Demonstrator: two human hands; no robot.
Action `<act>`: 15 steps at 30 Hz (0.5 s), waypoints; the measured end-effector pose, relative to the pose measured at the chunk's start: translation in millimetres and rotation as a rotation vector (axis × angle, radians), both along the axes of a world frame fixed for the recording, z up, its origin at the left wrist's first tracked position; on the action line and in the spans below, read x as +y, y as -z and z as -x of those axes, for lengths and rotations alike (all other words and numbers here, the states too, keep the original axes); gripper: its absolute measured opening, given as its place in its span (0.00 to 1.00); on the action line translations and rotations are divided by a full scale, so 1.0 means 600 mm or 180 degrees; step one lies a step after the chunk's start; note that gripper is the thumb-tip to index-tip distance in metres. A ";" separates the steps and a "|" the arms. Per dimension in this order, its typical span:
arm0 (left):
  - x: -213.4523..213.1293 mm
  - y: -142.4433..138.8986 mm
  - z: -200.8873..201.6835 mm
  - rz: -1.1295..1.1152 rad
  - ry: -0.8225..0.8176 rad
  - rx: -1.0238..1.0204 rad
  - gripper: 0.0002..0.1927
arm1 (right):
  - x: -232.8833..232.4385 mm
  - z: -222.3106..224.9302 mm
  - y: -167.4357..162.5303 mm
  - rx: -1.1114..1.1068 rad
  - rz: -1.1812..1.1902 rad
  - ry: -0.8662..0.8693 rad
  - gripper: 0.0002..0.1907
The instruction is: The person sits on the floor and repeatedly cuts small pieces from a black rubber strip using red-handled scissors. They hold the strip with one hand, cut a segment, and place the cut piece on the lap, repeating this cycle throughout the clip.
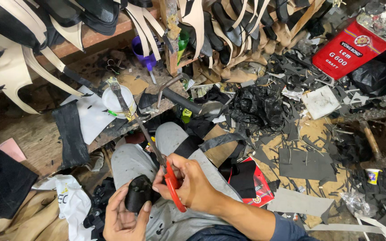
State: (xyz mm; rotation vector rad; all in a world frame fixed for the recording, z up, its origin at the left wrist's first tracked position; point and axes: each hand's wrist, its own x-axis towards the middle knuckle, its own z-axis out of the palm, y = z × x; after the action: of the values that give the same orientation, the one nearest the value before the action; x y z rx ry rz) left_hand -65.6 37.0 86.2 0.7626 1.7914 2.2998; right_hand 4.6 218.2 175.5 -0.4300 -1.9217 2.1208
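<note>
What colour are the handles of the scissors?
Red, on the scissors in the right hand; head view.

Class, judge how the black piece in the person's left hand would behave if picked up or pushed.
The black piece probably flexes: it curves within the left hand. It looks light, held by fingertips alone. Being thin, it would likely slide, not roll. The right hand holds red-handled scissors beside it.
</note>
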 end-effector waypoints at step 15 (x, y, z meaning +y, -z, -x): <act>-0.014 -0.123 0.035 -0.0388 -0.0472 -0.0676 0.30 | 0.008 -0.027 -0.069 -0.0510 -0.3029 -0.0776 0.35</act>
State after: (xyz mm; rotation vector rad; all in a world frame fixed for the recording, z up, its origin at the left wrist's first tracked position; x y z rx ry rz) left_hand -86.8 28.8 160.0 0.3928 1.6788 2.4945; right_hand 20.8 223.1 216.8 -0.1592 -2.8728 1.0456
